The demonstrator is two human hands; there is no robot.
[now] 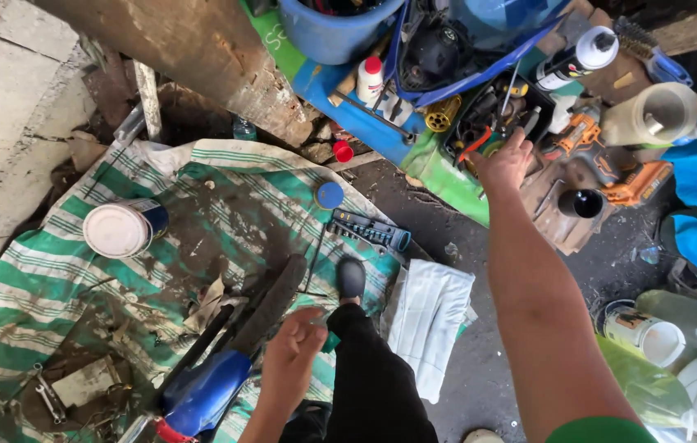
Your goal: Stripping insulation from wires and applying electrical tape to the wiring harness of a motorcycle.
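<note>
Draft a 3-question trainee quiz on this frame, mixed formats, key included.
1. True or false: the right hand reaches into the black tool tray.
2. Multiple choice: the white-lidded can sits on A) the striped green-and-white cloth B) bare concrete C) the blue tub.
3. Fill in: the left hand hovers beside the blue ____.

Key: 1 true; 2 A; 3 fender. Whether the right hand grips anything cannot be told; the left hand is empty, fingers loosely curled.
</note>
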